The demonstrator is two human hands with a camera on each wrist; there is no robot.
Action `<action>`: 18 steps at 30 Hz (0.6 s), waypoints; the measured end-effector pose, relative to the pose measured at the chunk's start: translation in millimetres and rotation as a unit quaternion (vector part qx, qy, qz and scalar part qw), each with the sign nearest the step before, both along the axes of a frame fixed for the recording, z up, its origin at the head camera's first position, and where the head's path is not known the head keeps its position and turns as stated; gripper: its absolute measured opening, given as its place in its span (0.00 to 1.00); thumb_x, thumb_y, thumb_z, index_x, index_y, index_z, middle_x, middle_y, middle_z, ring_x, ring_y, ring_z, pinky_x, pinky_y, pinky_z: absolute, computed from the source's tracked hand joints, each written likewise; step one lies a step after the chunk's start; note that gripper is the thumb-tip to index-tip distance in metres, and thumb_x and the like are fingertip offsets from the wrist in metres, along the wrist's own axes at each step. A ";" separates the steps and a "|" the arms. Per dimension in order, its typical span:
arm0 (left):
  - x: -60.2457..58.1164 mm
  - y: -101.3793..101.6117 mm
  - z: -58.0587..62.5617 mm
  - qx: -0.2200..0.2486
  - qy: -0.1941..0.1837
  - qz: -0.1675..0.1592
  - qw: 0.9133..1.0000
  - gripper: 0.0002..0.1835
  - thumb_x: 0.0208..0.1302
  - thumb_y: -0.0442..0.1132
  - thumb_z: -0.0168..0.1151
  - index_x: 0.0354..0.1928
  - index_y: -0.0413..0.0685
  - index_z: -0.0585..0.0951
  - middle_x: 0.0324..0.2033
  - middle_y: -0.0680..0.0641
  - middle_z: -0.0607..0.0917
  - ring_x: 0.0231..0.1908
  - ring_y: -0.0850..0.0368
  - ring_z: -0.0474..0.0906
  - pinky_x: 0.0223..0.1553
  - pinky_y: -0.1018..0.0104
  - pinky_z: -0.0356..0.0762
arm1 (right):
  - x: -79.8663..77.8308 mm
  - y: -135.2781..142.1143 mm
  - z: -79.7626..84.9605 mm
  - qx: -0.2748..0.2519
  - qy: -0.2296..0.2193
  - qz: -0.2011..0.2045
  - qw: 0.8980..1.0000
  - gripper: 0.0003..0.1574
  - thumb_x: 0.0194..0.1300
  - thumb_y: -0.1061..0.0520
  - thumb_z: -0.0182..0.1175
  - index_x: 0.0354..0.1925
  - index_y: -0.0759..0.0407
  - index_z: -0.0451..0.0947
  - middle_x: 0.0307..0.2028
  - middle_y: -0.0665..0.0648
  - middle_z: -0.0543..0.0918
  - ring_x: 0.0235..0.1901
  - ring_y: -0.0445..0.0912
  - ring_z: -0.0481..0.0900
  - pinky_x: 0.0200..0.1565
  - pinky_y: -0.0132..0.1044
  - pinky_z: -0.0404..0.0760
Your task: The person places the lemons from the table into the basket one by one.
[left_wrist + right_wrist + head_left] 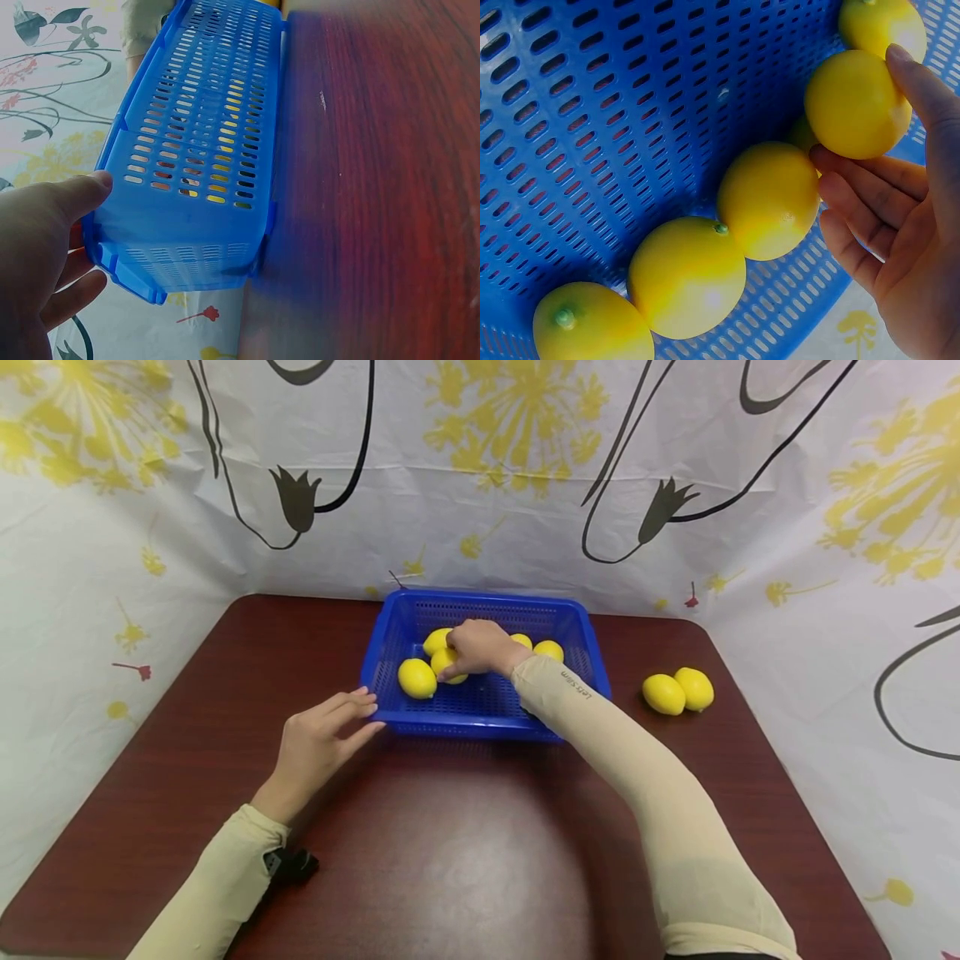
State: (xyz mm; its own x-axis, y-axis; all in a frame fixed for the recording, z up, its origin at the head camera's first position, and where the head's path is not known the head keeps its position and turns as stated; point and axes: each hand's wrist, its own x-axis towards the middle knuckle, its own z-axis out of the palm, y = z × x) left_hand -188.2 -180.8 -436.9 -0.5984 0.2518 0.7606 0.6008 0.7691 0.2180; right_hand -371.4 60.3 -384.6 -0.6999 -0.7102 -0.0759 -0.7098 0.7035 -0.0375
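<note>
A blue plastic basket (480, 724) with slotted walls stands on the table, holding several yellow lemons. My left hand (321, 745) pinches its near left corner; in the left wrist view the thumb (94, 187) lies on the outer side of the rim and the other fingers are behind it. Inside the basket, my right hand (483, 646) has thumb and fingers around one lemon (857, 105). That lemon sits close to another lemon (417, 678) at the left. More lemons (686, 277) lie in a row beside the hand in the right wrist view.
Two lemons (664, 694) lie together on the dark red-brown table (465, 843), right of the basket. Behind the table hangs a white sheet (480, 527) printed with yellow and dark flowers, which also runs along both sides.
</note>
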 end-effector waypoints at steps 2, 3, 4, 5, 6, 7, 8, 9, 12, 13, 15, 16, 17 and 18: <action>-0.3 0.3 0.0 0.000 0.002 0.000 1.000 0.22 0.63 0.59 0.65 0.42 0.48 0.88 0.41 0.48 0.91 0.47 0.52 0.88 0.39 0.56 0.86 | -0.9 0.0 -1.0 -0.001 -0.003 0.001 1.000 0.32 0.55 0.28 0.67 0.24 0.51 0.68 0.20 0.48 0.62 0.22 0.43 0.60 0.28 0.35 0.59; -0.3 0.2 0.0 0.000 0.001 0.000 1.000 0.22 0.63 0.59 0.65 0.42 0.48 0.88 0.42 0.48 0.91 0.47 0.53 0.88 0.39 0.57 0.86 | -1.1 -0.1 -1.4 0.000 -0.005 0.001 1.000 0.32 0.56 0.28 0.67 0.24 0.50 0.68 0.20 0.48 0.62 0.22 0.43 0.60 0.28 0.35 0.59; -0.1 0.1 0.0 -0.002 -0.002 0.001 1.000 0.22 0.62 0.59 0.65 0.42 0.48 0.88 0.42 0.49 0.91 0.47 0.53 0.88 0.40 0.57 0.86 | -1.2 -0.2 -1.9 0.001 -0.007 0.002 1.000 0.31 0.55 0.28 0.67 0.24 0.50 0.68 0.20 0.48 0.62 0.22 0.42 0.59 0.28 0.35 0.59; 0.1 0.0 -0.1 -0.004 -0.006 0.004 1.000 0.22 0.62 0.59 0.65 0.42 0.48 0.88 0.42 0.49 0.91 0.48 0.53 0.88 0.40 0.58 0.86 | -1.1 -0.3 -2.4 0.001 -0.009 0.001 1.000 0.31 0.56 0.29 0.67 0.24 0.50 0.68 0.20 0.48 0.62 0.22 0.43 0.60 0.28 0.35 0.59; 0.3 0.0 0.0 -0.006 -0.010 0.005 1.000 0.22 0.62 0.59 0.65 0.42 0.48 0.88 0.42 0.49 0.91 0.48 0.53 0.88 0.41 0.58 0.86 | -1.0 -0.4 -2.8 0.003 -0.010 0.001 1.000 0.31 0.56 0.29 0.67 0.25 0.50 0.69 0.20 0.48 0.63 0.22 0.43 0.60 0.28 0.35 0.60; 0.4 -0.1 -0.2 -0.008 -0.015 0.007 1.000 0.22 0.62 0.58 0.66 0.43 0.48 0.88 0.43 0.49 0.91 0.49 0.54 0.88 0.41 0.58 0.86 | -0.7 -0.6 -3.1 0.004 -0.011 0.001 1.000 0.30 0.56 0.29 0.67 0.25 0.51 0.69 0.20 0.48 0.63 0.22 0.43 0.60 0.28 0.36 0.60; 0.5 0.0 -0.1 -0.009 -0.017 0.008 1.000 0.21 0.61 0.58 0.67 0.43 0.48 0.88 0.43 0.48 0.91 0.49 0.53 0.88 0.41 0.58 0.86 | -0.4 -0.6 -3.3 0.005 -0.012 0.001 1.000 0.30 0.56 0.30 0.67 0.26 0.51 0.70 0.20 0.48 0.63 0.22 0.43 0.61 0.28 0.36 0.60; 0.5 0.1 -0.3 -0.008 -0.019 0.008 1.000 0.21 0.60 0.57 0.68 0.43 0.48 0.88 0.43 0.48 0.91 0.49 0.53 0.88 0.41 0.58 0.86 | 0.0 -0.5 -3.6 0.007 -0.013 0.001 1.000 0.30 0.56 0.30 0.67 0.26 0.51 0.70 0.20 0.48 0.64 0.22 0.44 0.61 0.28 0.36 0.61; 0.8 0.6 -0.3 -0.004 -0.020 0.005 1.000 0.20 0.57 0.54 0.72 0.43 0.47 0.88 0.43 0.48 0.91 0.48 0.52 0.88 0.41 0.57 0.86 | 0.8 -0.4 -4.2 0.016 -0.011 0.004 1.000 0.29 0.57 0.31 0.66 0.29 0.51 0.71 0.21 0.48 0.65 0.23 0.43 0.63 0.28 0.36 0.61; 0.8 0.7 -0.3 -0.003 -0.018 0.004 1.000 0.20 0.56 0.54 0.73 0.43 0.47 0.88 0.42 0.48 0.91 0.48 0.51 0.88 0.41 0.57 0.86 | 1.0 -0.4 -4.4 0.018 -0.010 0.005 1.000 0.29 0.57 0.30 0.66 0.29 0.52 0.71 0.21 0.48 0.65 0.23 0.43 0.63 0.28 0.36 0.61; 0.8 0.6 0.0 -0.003 -0.017 0.004 1.000 0.20 0.57 0.54 0.72 0.43 0.47 0.88 0.42 0.47 0.91 0.48 0.51 0.88 0.41 0.57 0.86 | 0.9 -0.5 -4.7 0.023 -0.006 0.008 1.000 0.30 0.57 0.29 0.65 0.31 0.52 0.72 0.22 0.49 0.65 0.23 0.44 0.63 0.29 0.36 0.62; 0.7 0.5 0.2 -0.004 -0.017 0.005 1.000 0.20 0.58 0.55 0.71 0.43 0.47 0.88 0.43 0.48 0.91 0.48 0.52 0.88 0.41 0.57 0.86 | 0.5 -0.6 -4.9 0.026 -0.004 0.008 1.000 0.30 0.58 0.29 0.65 0.32 0.52 0.72 0.22 0.49 0.66 0.23 0.44 0.63 0.29 0.37 0.62; 0.6 0.4 0.4 -0.007 -0.018 0.006 1.000 0.21 0.59 0.56 0.69 0.43 0.47 0.88 0.43 0.48 0.91 0.48 0.52 0.88 0.42 0.57 0.86 | 0.2 -0.8 -5.0 0.028 -0.001 0.009 1.000 0.31 0.57 0.28 0.65 0.33 0.52 0.72 0.22 0.49 0.66 0.23 0.44 0.64 0.28 0.37 0.62; 0.4 0.5 0.7 -0.008 -0.019 0.006 1.000 0.21 0.60 0.57 0.68 0.43 0.47 0.88 0.43 0.48 0.91 0.49 0.52 0.88 0.42 0.57 0.86 | -0.4 -0.7 -5.4 0.030 0.000 0.009 1.000 0.32 0.57 0.28 0.64 0.35 0.53 0.72 0.23 0.49 0.66 0.24 0.45 0.64 0.29 0.38 0.62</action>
